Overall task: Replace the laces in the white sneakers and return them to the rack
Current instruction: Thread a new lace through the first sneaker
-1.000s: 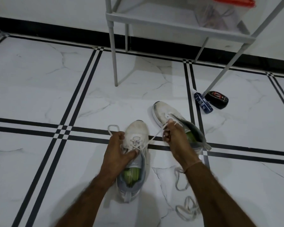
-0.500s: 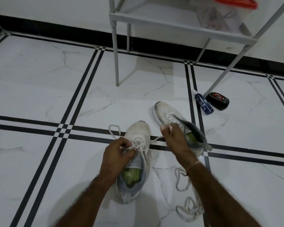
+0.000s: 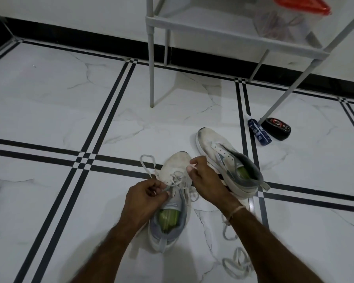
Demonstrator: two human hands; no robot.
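Two white sneakers with green insoles lie on the marble floor. The near sneaker (image 3: 177,162) points away from me and carries a white lace (image 3: 146,163) threaded through its lower eyelets, one loop trailing off to the left. My left hand (image 3: 145,198) pinches the lace over the tongue. My right hand (image 3: 204,180) pinches the lace's other end just above the toe side. The second sneaker (image 3: 211,139) lies to the right with no lace in its eyelets. A loose white lace (image 3: 236,264) is heaped on the floor under my right forearm.
The grey shoe rack (image 3: 223,23) stands at the back on thin legs, with a clear box with a red lid (image 3: 288,19) on its shelf. A blue tube (image 3: 259,131) and a black round tin (image 3: 277,128) lie by the rack's right leg.
My right hand came down and left from beside the second sneaker to the near sneaker's toe, so the taut lace went slack. My left hand shifted slightly down the tongue.
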